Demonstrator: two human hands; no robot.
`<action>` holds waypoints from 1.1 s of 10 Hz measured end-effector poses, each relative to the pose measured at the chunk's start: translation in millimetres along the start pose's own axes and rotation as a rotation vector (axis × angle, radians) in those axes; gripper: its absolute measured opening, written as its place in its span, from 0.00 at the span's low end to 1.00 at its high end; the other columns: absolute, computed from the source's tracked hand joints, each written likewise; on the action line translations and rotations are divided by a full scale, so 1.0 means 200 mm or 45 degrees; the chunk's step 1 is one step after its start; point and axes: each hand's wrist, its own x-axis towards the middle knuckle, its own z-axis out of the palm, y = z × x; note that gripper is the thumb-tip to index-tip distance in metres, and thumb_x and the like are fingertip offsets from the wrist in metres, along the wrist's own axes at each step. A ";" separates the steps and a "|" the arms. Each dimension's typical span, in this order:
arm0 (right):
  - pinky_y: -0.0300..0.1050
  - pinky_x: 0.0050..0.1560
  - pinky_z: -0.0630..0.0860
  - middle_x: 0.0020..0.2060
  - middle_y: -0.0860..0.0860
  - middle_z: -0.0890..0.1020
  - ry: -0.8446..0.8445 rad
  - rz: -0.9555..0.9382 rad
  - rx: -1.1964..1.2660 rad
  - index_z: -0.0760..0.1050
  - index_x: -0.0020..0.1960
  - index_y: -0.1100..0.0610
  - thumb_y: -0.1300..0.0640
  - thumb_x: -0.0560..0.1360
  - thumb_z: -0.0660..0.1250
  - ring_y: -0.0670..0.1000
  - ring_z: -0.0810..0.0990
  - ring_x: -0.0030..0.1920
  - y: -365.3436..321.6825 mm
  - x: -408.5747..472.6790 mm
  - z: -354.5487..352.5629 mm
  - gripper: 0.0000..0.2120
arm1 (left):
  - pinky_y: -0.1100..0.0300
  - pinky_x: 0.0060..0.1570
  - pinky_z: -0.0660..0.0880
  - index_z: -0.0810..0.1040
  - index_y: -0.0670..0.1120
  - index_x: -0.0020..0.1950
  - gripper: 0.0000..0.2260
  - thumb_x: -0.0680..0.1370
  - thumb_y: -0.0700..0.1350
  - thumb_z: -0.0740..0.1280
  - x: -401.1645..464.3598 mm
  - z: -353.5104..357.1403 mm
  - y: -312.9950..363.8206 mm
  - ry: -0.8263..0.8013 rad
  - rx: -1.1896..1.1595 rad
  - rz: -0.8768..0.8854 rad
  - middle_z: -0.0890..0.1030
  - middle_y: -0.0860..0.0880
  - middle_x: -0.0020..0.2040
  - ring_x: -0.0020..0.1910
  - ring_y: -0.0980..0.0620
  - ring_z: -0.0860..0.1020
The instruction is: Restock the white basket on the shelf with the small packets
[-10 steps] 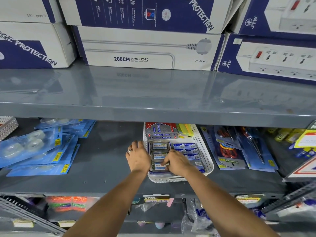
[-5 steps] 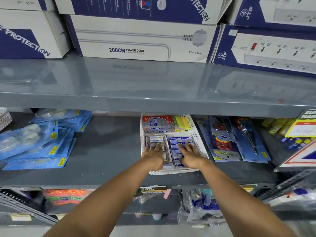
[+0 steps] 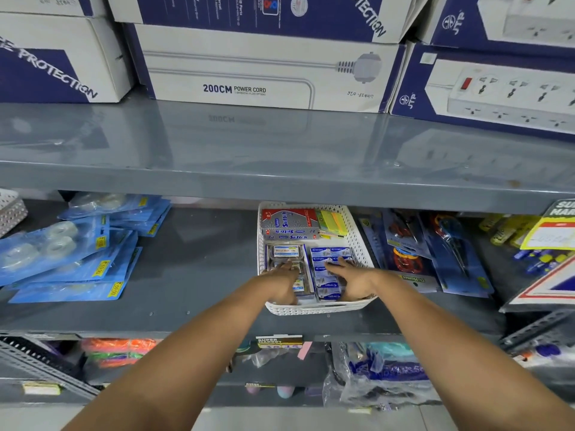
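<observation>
Your left hand and right hand lie flat, fingers spread, on small blue-and-clear plastic packets already filling the white perforated plastic basket at centre frame, so restocking looks nearly finished.

Upper shelf overhangs white basket; entry from front only. Bare shelf left of basket, before blue tape packs. Scissor cards crowd right side.
</observation>
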 end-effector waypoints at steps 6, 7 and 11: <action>0.45 0.71 0.42 0.79 0.46 0.50 0.570 -0.273 0.158 0.59 0.76 0.44 0.69 0.77 0.61 0.55 0.49 0.79 0.08 0.16 0.17 0.33 | 0.50 0.64 0.73 0.67 0.54 0.73 0.26 0.77 0.35 0.62 0.02 0.09 0.02 0.451 -0.067 -0.100 0.73 0.46 0.70 0.64 0.43 0.75; 0.52 0.76 0.46 0.79 0.48 0.50 0.562 -0.288 0.139 0.58 0.77 0.45 0.69 0.77 0.60 0.55 0.48 0.79 0.07 0.15 0.16 0.34 | 0.51 0.65 0.73 0.67 0.56 0.73 0.27 0.77 0.35 0.62 0.01 0.09 0.04 0.431 -0.127 -0.149 0.72 0.48 0.71 0.64 0.44 0.75; 0.53 0.72 0.63 0.66 0.49 0.76 0.978 -0.305 0.032 0.77 0.65 0.51 0.56 0.76 0.67 0.53 0.74 0.65 0.05 -0.03 0.11 0.17 | 0.49 0.78 0.49 0.59 0.51 0.77 0.32 0.75 0.41 0.65 -0.16 0.05 0.04 0.611 -0.205 -0.080 0.62 0.49 0.77 0.76 0.48 0.62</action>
